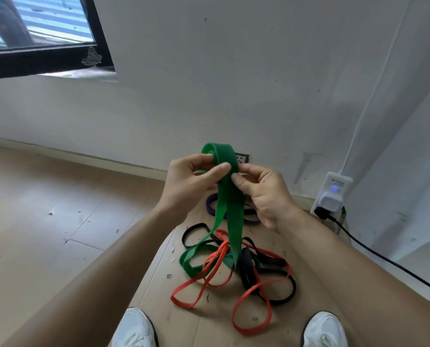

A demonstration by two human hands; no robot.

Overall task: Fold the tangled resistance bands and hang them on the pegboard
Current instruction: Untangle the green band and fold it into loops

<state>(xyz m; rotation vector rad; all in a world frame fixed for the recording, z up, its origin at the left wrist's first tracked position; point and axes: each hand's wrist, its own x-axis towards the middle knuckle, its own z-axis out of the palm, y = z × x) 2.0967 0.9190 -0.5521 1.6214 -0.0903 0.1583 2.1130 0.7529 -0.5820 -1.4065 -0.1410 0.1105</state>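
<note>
I saw a matt, rubbery green band (pixel 230 211) above the rough brown cardboard sheet (pixel 208 321); beside that cardboard lay smooth wood-look flooring (pixel 46 196).

Bare forearms (pixel 123 246) and white trainers (pixel 133 329) with seemingly dark-edged soles

Head-worn view, forward and down

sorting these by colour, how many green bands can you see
1. The green resistance band is pinched at its folded top by the left hand and right hand, its lower end in the tangle on the cardboard; another may be hidden.
</note>
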